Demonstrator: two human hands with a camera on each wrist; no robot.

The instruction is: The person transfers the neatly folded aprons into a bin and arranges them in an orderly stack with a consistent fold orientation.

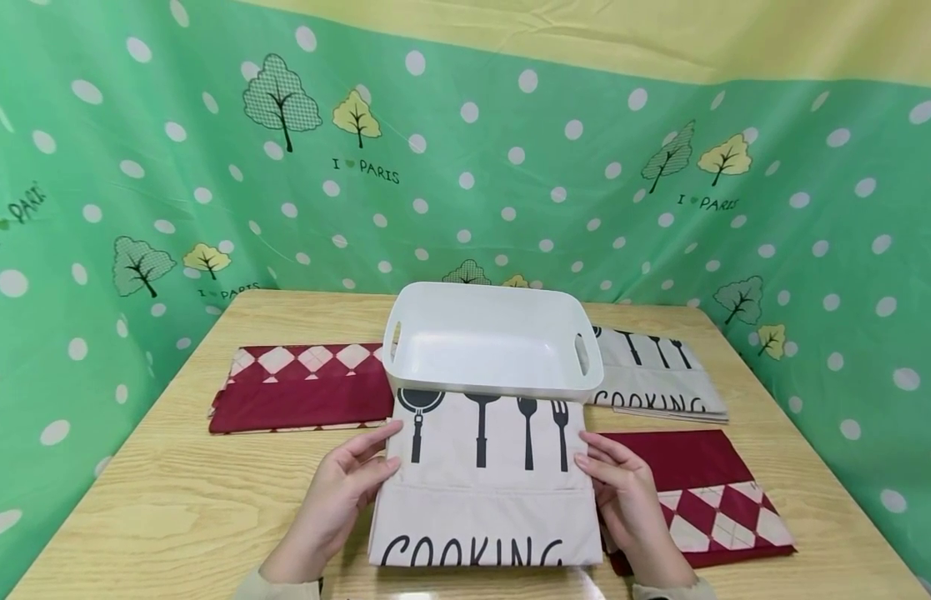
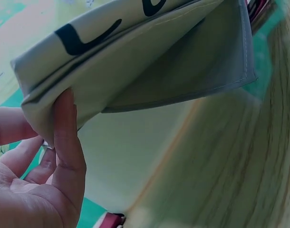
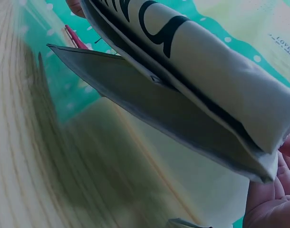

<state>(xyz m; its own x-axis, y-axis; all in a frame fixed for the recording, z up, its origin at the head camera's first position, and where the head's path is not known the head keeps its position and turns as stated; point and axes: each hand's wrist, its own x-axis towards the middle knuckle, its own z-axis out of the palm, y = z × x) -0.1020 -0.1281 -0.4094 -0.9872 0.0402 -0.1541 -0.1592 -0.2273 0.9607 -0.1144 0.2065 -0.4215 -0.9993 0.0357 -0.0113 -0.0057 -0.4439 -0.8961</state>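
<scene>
Both hands hold a folded cream cloth (image 1: 483, 500) by its sides, in front of the white basket. It bears black kitchen utensils and the word COOKING. My left hand (image 1: 345, 483) grips the left side; in the left wrist view, fingers (image 2: 66, 128) lie against the layered edge. On the opposite side, my right hand (image 1: 626, 492) holds the right edge, with thumb and fingers at the border. Seen from the right wrist, the cloth (image 3: 221, 80) is raised over the wooden table, with a loose layer hanging open beneath it.
A white plastic basket (image 1: 495, 337) with handle slots stands behind the cloth. Folded red diamond-patterned cloths lie at left (image 1: 307, 400) and at right (image 1: 705, 500). Another COOKING cloth (image 1: 653, 375) lies behind, right of the basket. A green dotted curtain (image 1: 465, 158) surrounds the wooden table (image 1: 172, 500).
</scene>
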